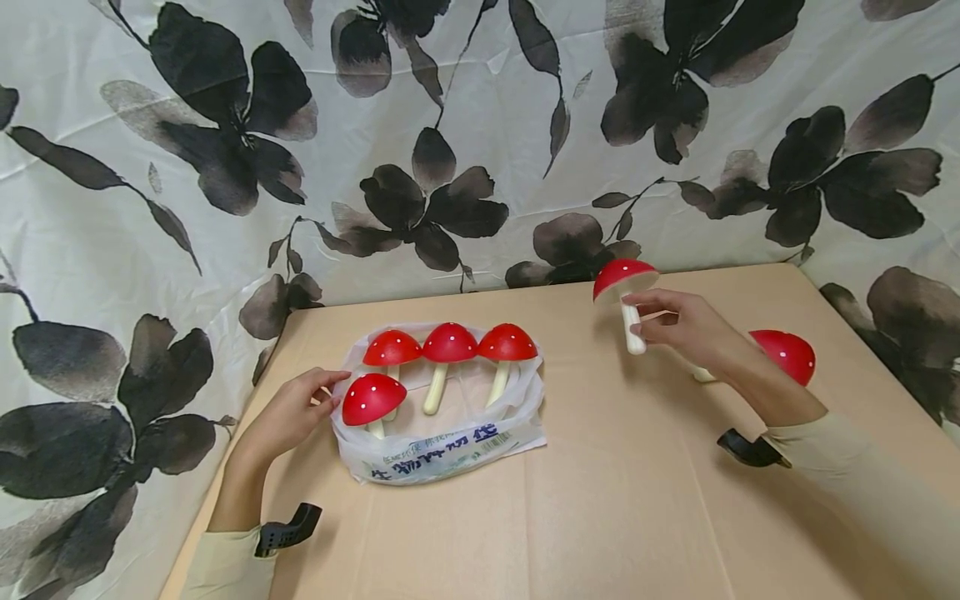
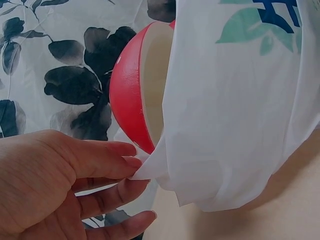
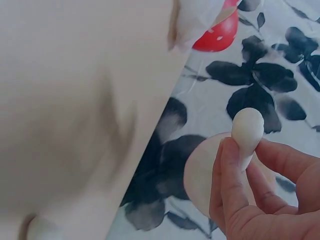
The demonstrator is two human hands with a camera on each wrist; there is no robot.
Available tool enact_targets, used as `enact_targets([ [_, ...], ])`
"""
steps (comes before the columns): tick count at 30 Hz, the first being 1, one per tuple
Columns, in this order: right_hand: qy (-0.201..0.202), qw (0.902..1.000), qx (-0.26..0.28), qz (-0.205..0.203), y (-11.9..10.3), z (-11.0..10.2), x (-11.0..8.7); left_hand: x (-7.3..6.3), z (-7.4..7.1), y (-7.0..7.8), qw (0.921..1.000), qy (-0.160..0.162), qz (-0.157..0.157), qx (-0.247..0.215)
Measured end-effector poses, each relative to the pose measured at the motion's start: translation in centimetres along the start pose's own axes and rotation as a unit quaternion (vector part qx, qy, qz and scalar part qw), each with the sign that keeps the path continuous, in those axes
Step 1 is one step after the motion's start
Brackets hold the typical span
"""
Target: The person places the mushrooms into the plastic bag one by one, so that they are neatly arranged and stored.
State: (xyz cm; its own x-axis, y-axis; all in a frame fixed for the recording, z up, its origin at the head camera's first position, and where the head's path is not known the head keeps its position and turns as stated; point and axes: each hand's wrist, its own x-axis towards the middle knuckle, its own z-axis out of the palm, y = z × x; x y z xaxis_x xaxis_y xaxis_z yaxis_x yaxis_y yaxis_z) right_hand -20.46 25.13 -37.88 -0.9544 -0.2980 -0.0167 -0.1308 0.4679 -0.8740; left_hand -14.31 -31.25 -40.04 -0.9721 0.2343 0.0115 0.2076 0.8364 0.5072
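Note:
My left hand (image 1: 296, 417) pinches the rim of a white plastic bag (image 1: 450, 457) between its fingertips; the left wrist view shows the bag's edge (image 2: 145, 172) caught there. Several toy mushrooms with white-dotted red caps stand or lean in the bag, the nearest mushroom (image 1: 372, 398) close to my left fingers. My right hand (image 1: 693, 329) holds another toy mushroom (image 1: 622, 277) by its white stem (image 3: 248, 132), raised over the table's back edge with the cap up. One more mushroom (image 1: 791, 357) lies on the table, partly hidden behind my right forearm.
The light wooden table (image 1: 600, 517) carries everything. Behind it and at its sides hangs a white cloth (image 1: 540, 200) with black flowers. Dark bands (image 1: 288, 529) sit on both wrists.

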Motion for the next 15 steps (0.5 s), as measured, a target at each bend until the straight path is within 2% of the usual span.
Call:
enact_targets([
  [8, -0.028, 0.9977, 0.048, -0.038, -2.2, 2.2, 0.8, 0.0, 0.0, 0.0, 1.0, 0.001, -0.002, -0.001],
  [15, -0.053, 0.9951, 0.048, -0.068, -3.5, 4.2, 2.1, 0.0, -0.1, 0.0, 0.9999, -0.006, -0.009, -0.007],
])
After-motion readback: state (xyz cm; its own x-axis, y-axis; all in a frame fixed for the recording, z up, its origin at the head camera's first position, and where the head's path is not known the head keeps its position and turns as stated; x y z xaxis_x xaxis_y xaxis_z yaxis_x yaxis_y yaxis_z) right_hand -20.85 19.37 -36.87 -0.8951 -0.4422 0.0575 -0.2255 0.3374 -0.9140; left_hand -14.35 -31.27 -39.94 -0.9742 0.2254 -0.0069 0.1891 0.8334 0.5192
